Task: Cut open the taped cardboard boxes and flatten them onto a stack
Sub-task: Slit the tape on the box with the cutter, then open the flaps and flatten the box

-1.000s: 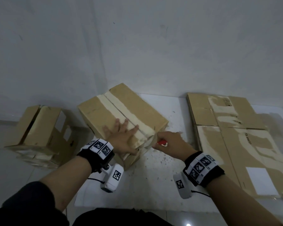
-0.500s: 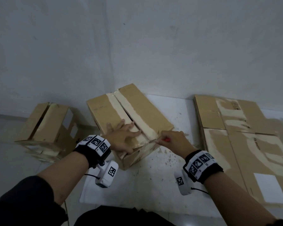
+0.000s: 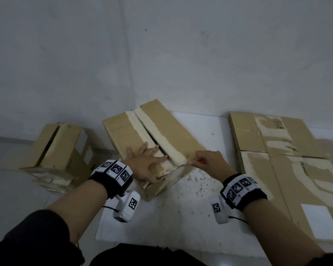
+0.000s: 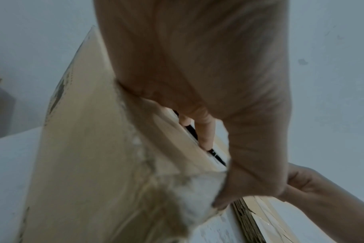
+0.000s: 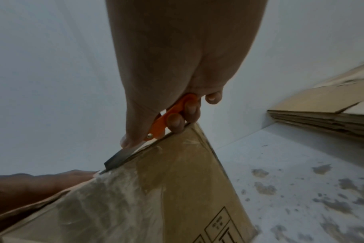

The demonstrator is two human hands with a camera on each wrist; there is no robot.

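Observation:
A taped cardboard box lies on the white board before me; its top seam is split along the pale tape. My left hand presses flat on the near left flap, fingers spread. My right hand grips an orange-handled cutter at the box's near right corner. The cutter's blade lies along the box's top edge, its tip at the clear tape. In the left wrist view my fingers rest beside the dark open seam.
A stack of flattened boxes lies on the right, its layered edge showing in the right wrist view. Another box with an open top stands on the floor to the left. A grey wall rises close behind.
My right hand with the cutter has moved from the seam's near end to the right along the box's near edge. My left hand stays pressed on the flap.

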